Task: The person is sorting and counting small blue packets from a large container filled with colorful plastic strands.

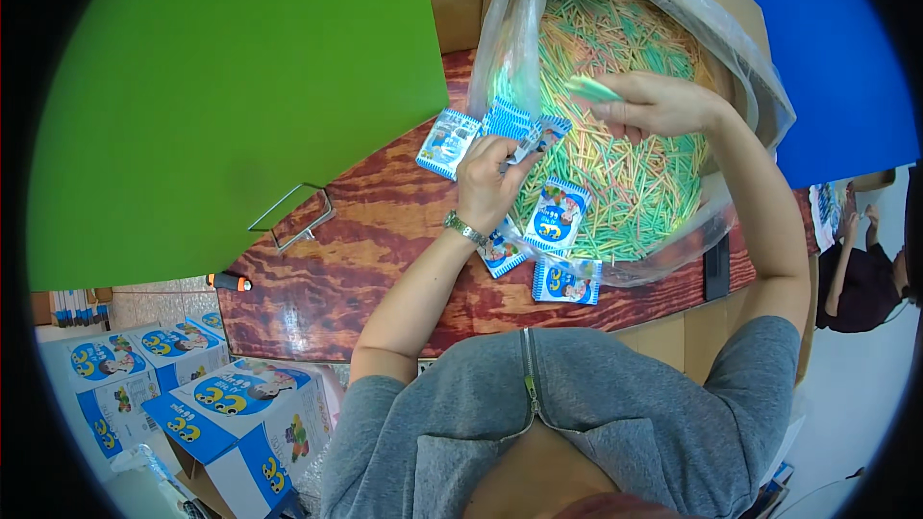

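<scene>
My left hand (488,176), with a watch at the wrist, is closed on a small blue-and-white packet (510,120) at the left edge of a heap of thin pastel sticks (625,173). The heap fills a clear plastic bag (524,14) set in a cardboard box. Over the heap, my right hand (659,106) pinches a small bunch of green sticks (593,88), slightly blurred. One packet (449,142) lies left of my left hand. Nearer to me are another packet (558,213) at the bag's edge, one (502,248) partly hidden, and one (567,282) on the table.
A large green panel (240,86) covers the far left, and a blue panel (836,67) stands at right. A wire handle (293,216) and an orange-black object (229,282) are at the table's (385,221) left. Printed cartons (236,404) stand lower left. Another person (865,274) is at far right.
</scene>
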Demonstrator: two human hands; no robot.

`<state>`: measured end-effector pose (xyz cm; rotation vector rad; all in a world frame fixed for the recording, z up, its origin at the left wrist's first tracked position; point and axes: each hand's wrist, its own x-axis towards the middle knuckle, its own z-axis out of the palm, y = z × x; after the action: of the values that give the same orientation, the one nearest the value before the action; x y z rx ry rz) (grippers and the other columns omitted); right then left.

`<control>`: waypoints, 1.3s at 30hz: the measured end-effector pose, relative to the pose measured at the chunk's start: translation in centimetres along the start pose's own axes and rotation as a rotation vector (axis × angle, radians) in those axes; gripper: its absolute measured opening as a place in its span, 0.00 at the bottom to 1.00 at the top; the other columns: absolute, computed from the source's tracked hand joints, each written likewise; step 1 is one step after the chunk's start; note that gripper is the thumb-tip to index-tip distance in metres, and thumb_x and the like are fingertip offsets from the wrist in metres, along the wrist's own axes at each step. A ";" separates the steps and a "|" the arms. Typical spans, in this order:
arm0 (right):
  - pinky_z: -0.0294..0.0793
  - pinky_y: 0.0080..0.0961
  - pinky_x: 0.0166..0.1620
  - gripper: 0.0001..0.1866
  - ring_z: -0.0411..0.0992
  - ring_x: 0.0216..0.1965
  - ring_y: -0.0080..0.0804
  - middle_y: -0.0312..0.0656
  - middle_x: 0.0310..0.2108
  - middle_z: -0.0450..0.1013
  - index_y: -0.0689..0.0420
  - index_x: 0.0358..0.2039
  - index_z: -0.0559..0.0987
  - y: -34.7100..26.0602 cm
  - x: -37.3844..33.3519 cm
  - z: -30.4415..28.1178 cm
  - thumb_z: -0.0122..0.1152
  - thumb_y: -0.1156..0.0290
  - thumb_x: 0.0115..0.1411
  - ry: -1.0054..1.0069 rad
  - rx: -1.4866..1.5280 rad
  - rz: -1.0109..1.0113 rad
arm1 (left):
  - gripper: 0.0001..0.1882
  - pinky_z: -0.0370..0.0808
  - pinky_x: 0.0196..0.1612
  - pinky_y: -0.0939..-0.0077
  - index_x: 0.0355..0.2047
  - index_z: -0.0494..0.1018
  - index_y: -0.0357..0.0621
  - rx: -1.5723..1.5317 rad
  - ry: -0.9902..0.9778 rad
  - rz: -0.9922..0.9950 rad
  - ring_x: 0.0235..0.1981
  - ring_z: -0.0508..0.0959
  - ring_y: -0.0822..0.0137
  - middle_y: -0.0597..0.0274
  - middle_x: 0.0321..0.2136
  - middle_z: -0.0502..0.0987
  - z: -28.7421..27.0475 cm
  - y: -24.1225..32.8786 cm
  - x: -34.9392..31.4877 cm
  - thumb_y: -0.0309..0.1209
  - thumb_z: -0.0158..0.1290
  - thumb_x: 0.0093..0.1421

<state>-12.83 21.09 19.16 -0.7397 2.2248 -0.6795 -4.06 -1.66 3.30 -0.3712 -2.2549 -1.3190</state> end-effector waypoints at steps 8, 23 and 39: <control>0.75 0.38 0.34 0.17 0.77 0.27 0.36 0.45 0.26 0.75 0.62 0.36 0.70 -3.6 -0.5 1.2 0.46 0.58 0.69 -0.065 -0.305 -0.050 | 0.10 0.71 0.29 0.67 0.25 0.75 0.39 0.020 0.078 0.075 0.27 0.75 0.58 0.58 0.24 0.75 -0.6 1.3 -0.7 0.27 0.66 0.47; 0.71 0.44 0.35 0.16 0.73 0.28 0.53 0.52 0.23 0.73 0.64 0.36 0.71 -6.3 0.2 1.0 0.51 0.61 0.66 -0.235 -0.639 -0.012 | 0.12 0.73 0.28 0.73 0.29 0.76 0.36 0.030 0.116 0.195 0.26 0.77 0.62 0.57 0.27 0.78 -1.7 1.1 -1.0 0.25 0.67 0.47; 0.71 0.46 0.27 0.07 0.76 0.24 0.52 0.52 0.19 0.73 0.64 0.32 0.69 -8.5 -1.6 4.4 0.54 0.77 0.53 0.199 -0.918 -0.115 | 0.16 0.64 0.19 0.73 0.21 0.71 0.39 0.005 0.233 0.015 0.15 0.69 0.68 0.60 0.16 0.70 -2.5 2.0 -1.5 0.30 0.69 0.47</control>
<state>-6.01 15.06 22.55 -1.2757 2.6711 0.2975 -1.18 -2.77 5.01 -0.2196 -2.0577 -1.2780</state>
